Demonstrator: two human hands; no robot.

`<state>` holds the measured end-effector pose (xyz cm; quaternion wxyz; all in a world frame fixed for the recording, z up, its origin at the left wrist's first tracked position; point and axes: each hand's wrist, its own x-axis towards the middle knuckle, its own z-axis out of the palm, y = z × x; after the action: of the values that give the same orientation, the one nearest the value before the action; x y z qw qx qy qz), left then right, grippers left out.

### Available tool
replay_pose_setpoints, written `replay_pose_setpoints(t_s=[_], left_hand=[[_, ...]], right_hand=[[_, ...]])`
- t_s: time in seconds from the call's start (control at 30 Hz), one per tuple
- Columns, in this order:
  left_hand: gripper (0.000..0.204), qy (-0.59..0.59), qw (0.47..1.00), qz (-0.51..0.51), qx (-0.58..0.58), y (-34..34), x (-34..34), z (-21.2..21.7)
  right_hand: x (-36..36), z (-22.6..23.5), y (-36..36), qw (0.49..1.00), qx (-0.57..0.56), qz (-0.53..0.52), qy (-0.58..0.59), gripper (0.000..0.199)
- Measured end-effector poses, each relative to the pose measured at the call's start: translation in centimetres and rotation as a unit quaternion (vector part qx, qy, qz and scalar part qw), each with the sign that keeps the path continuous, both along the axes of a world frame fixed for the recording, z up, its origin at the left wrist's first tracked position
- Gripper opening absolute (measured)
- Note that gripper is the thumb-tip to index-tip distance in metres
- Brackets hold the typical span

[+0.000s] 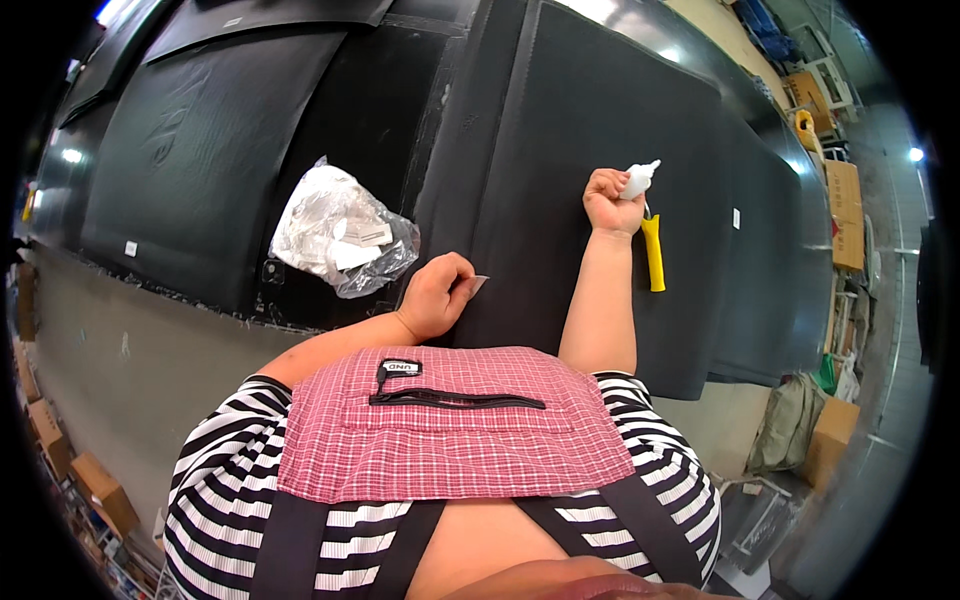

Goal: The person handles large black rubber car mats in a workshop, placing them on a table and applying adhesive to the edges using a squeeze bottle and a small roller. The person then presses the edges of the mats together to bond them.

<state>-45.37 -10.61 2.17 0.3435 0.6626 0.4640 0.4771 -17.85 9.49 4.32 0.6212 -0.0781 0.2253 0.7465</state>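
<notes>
Head view: left hand [437,296] pinches a small pale slip [481,284] between thumb and fingers, above the black sheet [600,100]. Right hand [613,203] is clenched around a white nozzle-tipped bottle [638,181], with a yellow-handled tool [654,255] just beside the wrist. Clear bag [398,245] of white pieces lies near the left hand.

The left hand [434,296] pinches a slip [481,285] above a black sheet [600,100]; the right hand [613,203] grips a white bottle [641,178], nozzle outward; a yellow-handled tool [654,255] lies just beside it; a clear bag [335,232] of white pieces rests on the counter [385,105], near the left hand.
</notes>
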Motion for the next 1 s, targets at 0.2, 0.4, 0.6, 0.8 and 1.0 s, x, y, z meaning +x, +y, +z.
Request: replay_pose_setpoints(t_s=[0.2,0.4,0.6,0.8,1.0], left_hand=[[0.007,-0.047,0.993,0.028,-0.106,0.0,0.0,-0.2],[0.012,-0.244,0.918,0.074,-0.303,1.1,0.4,6.2],[0.014,-0.303,0.903,0.1,-0.287,1.1,1.2,7.6],[0.021,-0.368,0.883,0.137,-0.258,1.3,2.8,7.6],[0.023,-0.346,0.883,0.152,-0.279,0.0,2.2,7.0]], right_hand=[[0.1,-0.7,-0.5,0.997,0.011,-0.027,-0.071,0.056],[-2.1,4.3,-6.7,0.978,0.042,0.067,-0.196,0.067],[-6.0,5.2,-14.7,0.765,0.214,0.253,-0.552,0.014],[-8.8,3.5,-17.0,0.731,0.293,0.187,-0.587,0.03],[-1.5,5.4,-8.2,0.114,0.265,-0.095,-0.953,0.027]])
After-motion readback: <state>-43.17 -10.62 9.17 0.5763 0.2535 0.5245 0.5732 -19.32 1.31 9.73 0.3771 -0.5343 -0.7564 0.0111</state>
